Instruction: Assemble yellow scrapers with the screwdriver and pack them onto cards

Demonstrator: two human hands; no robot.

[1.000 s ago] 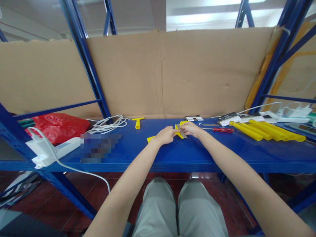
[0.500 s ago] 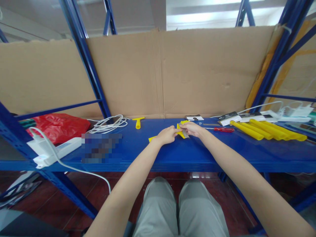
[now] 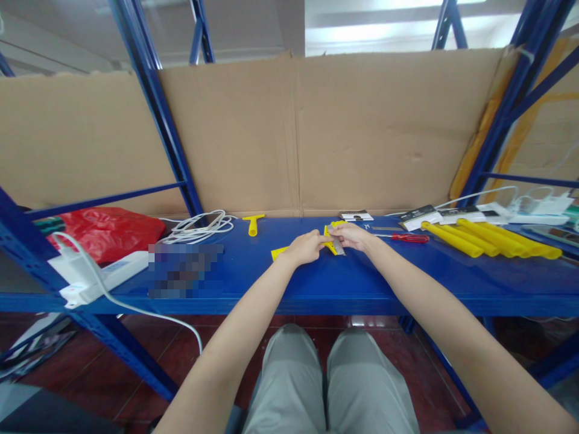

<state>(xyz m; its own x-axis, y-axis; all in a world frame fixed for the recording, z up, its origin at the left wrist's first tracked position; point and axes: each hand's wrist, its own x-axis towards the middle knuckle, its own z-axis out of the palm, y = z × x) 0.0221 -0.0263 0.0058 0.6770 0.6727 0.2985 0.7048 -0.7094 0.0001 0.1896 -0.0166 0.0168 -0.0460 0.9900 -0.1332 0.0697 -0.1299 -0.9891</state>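
Note:
My left hand (image 3: pixel 306 248) is closed around a yellow scraper. The end of its handle (image 3: pixel 278 253) sticks out to the left of the hand, and its wide yellow head (image 3: pixel 332 248) shows on the right. My right hand (image 3: pixel 351 234) pinches a thin metal blade (image 3: pixel 338 247) that lies against the scraper's head. The fingers of both hands almost meet there and hide part of the joint. Behind my left hand, a short yellow T-shaped piece (image 3: pixel 253 225) lies on the blue shelf (image 3: pixel 253 280).
Right of my hands lie a red screwdriver (image 3: pixel 411 238), several yellow handles (image 3: pixel 493 237) and black-and-white packets (image 3: pixel 420 217). A small packet (image 3: pixel 356 215) lies at the back. Leftward are a coiled white cable (image 3: pixel 199 229), red bag (image 3: pixel 113 232) and power strip (image 3: pixel 122 269). Cardboard (image 3: pixel 362 132) stands behind.
The blade has turned slightly against the scraper's head, and a little more of the handle end shows left of my left hand. Both hands stay nearly in place.

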